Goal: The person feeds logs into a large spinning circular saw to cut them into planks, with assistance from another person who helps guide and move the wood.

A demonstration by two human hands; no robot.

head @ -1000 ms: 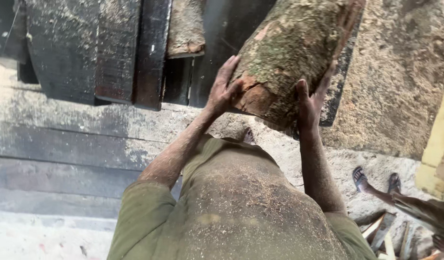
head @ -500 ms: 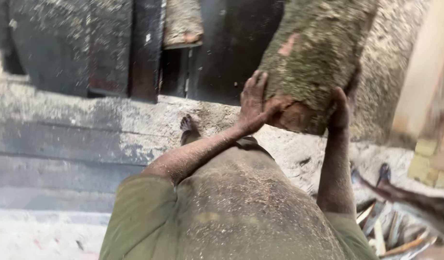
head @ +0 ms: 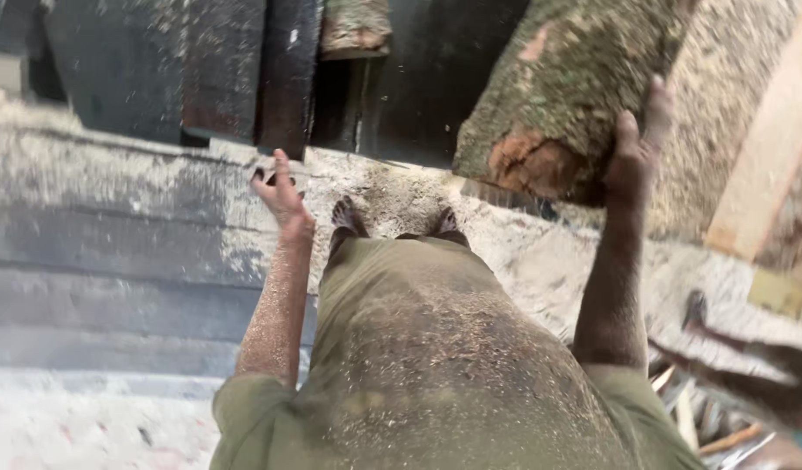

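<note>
A thick log (head: 575, 96) with mossy bark and a reddish broken end lies slanted at the upper right. My right hand (head: 637, 144) presses flat against its right side near that end, fingers spread. My left hand (head: 281, 193) is off the log, raised in the air to the left with fingers loosely apart and nothing in it. Both forearms are dusted with sawdust. My olive clothing (head: 436, 365) fills the lower middle, with my feet (head: 392, 222) just below the log.
Dark planks (head: 218, 70) and a short wood block (head: 355, 26) lie at the top. Sawdust covers the grey ledge (head: 114, 218) in front. A pale beam (head: 766, 157) stands at right. Another person's sandalled foot (head: 697, 309) and wood scraps (head: 705, 418) are at lower right.
My left hand has let go of the log's end and swung left, away from it. The log has shifted to the right, with only my right hand on it.
</note>
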